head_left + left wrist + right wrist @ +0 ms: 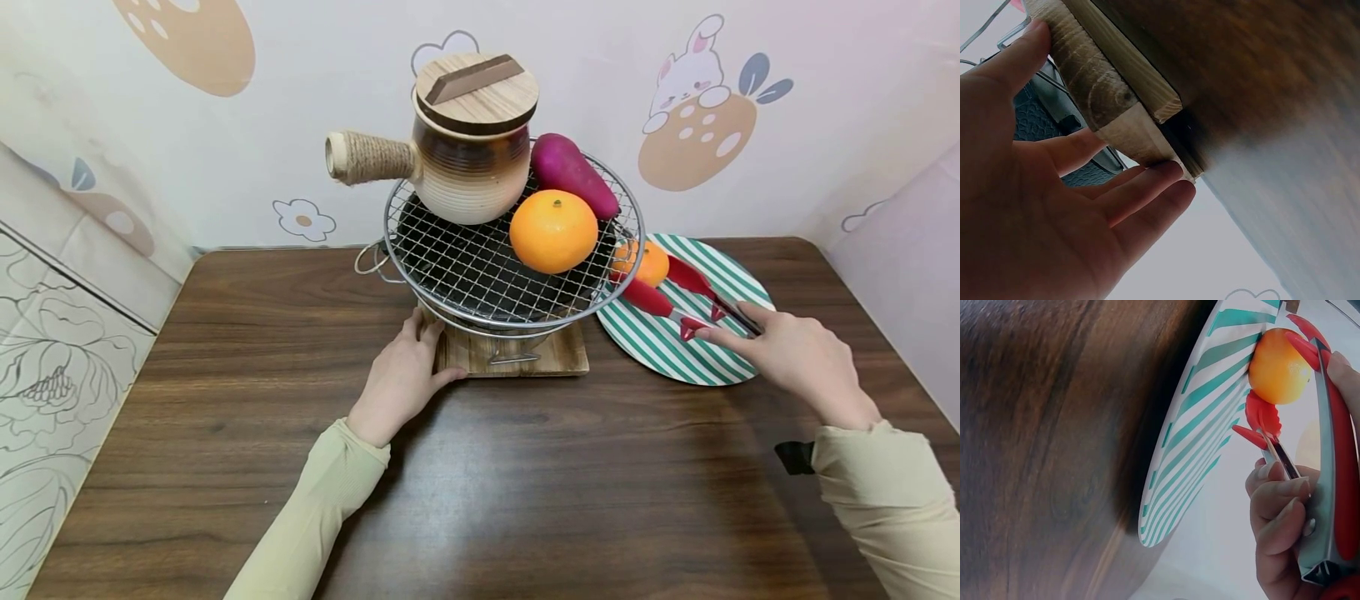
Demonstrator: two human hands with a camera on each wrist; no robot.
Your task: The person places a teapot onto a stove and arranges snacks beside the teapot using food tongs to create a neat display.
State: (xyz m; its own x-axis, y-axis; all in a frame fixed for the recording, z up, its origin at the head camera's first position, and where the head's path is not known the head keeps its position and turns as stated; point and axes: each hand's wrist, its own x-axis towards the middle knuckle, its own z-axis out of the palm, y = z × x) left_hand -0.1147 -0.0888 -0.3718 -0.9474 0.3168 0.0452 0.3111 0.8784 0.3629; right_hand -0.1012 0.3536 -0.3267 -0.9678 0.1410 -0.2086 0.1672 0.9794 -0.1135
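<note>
My left hand (401, 375) touches the wooden base (510, 358) of a small tabletop grill at its left corner. Its thumb lies along the front edge, and the fingers (1141, 194) lie fairly straight against the side. In my right hand (810, 358) I hold tongs (648, 297) with red tips. Between the spread tips is an orange (1280, 365), over a green-and-white striped plate (697, 362). In the head view the grill's rim partly hides that orange. I cannot tell whether the orange touches the plate.
On the wire grate (480, 275) stand a lidded clay pot (472, 167) with a rope-wrapped handle, a larger orange (553, 232) and a purple sweet potato (572, 175). The pot's handle sticks out leftward past the rim. A patterned wall (525, 25) borders the brown table (525, 500).
</note>
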